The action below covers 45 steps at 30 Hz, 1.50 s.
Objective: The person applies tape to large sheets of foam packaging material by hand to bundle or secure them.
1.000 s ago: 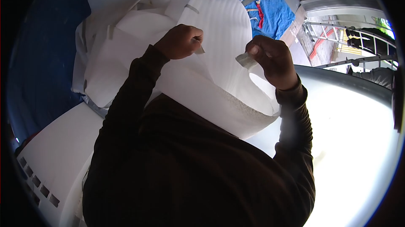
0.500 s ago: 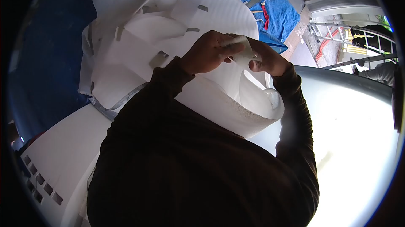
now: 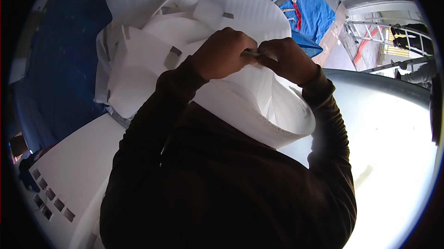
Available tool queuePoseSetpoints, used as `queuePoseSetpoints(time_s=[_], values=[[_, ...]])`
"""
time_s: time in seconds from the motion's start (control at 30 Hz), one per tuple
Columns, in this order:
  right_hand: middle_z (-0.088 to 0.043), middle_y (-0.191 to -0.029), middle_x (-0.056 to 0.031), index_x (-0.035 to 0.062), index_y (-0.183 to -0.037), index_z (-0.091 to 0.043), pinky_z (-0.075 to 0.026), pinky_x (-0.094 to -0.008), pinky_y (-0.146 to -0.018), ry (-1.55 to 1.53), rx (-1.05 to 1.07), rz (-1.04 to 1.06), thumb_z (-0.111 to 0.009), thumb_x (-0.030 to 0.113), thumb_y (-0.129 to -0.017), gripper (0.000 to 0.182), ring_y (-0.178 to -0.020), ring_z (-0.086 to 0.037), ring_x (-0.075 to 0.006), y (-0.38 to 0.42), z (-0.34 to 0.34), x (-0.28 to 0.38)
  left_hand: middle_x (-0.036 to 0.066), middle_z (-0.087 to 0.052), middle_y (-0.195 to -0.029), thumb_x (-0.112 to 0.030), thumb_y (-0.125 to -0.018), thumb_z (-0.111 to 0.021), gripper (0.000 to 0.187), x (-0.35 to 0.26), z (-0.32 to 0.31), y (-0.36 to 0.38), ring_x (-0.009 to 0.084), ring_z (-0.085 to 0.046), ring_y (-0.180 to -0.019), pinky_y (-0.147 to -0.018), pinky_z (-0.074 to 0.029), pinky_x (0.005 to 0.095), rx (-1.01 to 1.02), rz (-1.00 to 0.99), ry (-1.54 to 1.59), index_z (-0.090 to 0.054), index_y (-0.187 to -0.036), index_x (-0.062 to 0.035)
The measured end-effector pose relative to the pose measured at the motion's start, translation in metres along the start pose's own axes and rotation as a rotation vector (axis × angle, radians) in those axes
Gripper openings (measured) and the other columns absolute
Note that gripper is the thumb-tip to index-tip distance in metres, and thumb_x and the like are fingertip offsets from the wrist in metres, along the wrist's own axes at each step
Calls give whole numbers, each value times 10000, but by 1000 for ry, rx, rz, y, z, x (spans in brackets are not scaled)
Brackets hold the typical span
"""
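Note:
My left hand and my right hand meet in front of my chest, fingers closed in a pinch. A thin pale strip runs between their fingertips, seen nearly edge-on and mostly hidden by the fingers. Just below the hands, a white foam-like sheet curls round with its thick edge toward me. Beyond it, more of the white sheeting lies in a crumpled heap, with grey tape pieces stuck on it.
Blue tarp covers the floor behind the heap. At lower left, a white panel carries several dark tape pieces. A bright glossy surface spreads on my right. Past it stand a ladder and a person's legs.
Both hands have drawn in and closed around the pale strip, which stood up more visibly between spread fingers before. The view has shifted slightly.

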State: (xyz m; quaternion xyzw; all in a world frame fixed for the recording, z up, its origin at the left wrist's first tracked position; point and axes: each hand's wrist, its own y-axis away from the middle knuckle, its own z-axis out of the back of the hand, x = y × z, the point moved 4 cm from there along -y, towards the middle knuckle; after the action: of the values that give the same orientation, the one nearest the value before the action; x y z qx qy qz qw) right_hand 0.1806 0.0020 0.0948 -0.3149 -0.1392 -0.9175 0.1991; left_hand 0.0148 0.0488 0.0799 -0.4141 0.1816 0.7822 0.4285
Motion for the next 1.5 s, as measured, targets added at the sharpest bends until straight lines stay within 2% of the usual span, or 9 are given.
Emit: queuePoseSetpoints(time_s=[0.4, 0.8, 0.97, 1.07, 1.2, 1.27, 1.33, 1.4, 1.5], values=[[-676, -839, -162, -8, -905, -715, -506, -438, -746, -66, 72, 59, -711, 206, -913, 214, -773, -633, -362, 1, -4, -2, 157, -672, -856, -102, -941, -616, 126, 4, -19, 6, 361, -642, -780, -730, -508, 455, -25, -148, -132, -656, -856, -18], [-559, -689, -43, 58, -782, -664, -483, -366, -713, 109, -284, 349, -796, 116, -789, 145, -655, -590, -215, 30, -25, 36, 26, -634, -701, -155, -976, -582, 234, 19, -41, 40, 62, -504, -679, -616, -407, 278, 87, 105, 638, -700, -865, 14], [-600, -710, -71, 38, -832, -692, -492, -375, -700, 64, -127, 202, -768, 124, -830, 115, -684, -624, -247, 36, -34, 16, 103, -620, -751, -101, -904, -666, 122, 10, -52, 40, 233, -615, -604, -595, -502, 389, -240, -216, 159, -619, -862, 3], [-627, -728, -95, 17, -850, -697, -495, -384, -676, -222, 57, 162, -726, 94, -851, 83, -670, -624, -272, 43, -31, 16, 121, -587, -771, -96, -872, -691, 165, -17, -49, 44, 328, -623, -636, -616, -518, 441, 4, -290, -19, -556, -844, -5], [-596, -707, -108, 3, -804, -666, -503, -393, -649, -177, -230, 393, -700, 41, -802, 50, -604, -584, -290, 35, -18, 30, 109, -588, -741, -39, -848, -629, 106, -23, -23, 39, 322, -576, -598, -583, -481, 402, -152, -290, 148, -548, -787, -7], [-565, -688, -92, 18, -787, -665, -506, -379, -668, 2, -365, 370, -714, 28, -742, 67, -590, -564, -263, 36, -15, 52, 63, -523, -662, -144, -958, -555, 217, 25, -28, 30, 183, -507, -543, -532, -416, 335, -336, -91, 215, -552, -774, -29], [-545, -678, -73, 35, -792, -679, -504, -359, -686, -140, -361, 547, -726, 29, -718, 87, -585, -553, -234, 57, 3, 92, -49, -444, -633, -238, -1016, -535, 306, 197, -1, 70, 69, -436, -528, -495, -375, 267, -843, 441, 292, -568, -769, -61], [-559, -678, -68, 33, -820, -696, -510, -369, -672, -65, -387, 394, -721, 42, -774, 53, -595, -563, -233, 57, -1, 62, 38, -508, -584, -235, -976, -536, 340, 229, 54, 113, 142, -464, -459, -487, -411, 329, -825, 774, 272, -534, -708, -24], [-639, -747, -99, 32, -875, -722, -513, -391, -692, -86, -337, 100, -714, 82, -862, 53, -687, -626, -285, 50, -24, 15, 149, -636, -744, -296, -1008, -525, 374, 214, 87, 102, 287, -627, -630, -606, -495, 415, -794, 529, -110, -555, -778, -2]])
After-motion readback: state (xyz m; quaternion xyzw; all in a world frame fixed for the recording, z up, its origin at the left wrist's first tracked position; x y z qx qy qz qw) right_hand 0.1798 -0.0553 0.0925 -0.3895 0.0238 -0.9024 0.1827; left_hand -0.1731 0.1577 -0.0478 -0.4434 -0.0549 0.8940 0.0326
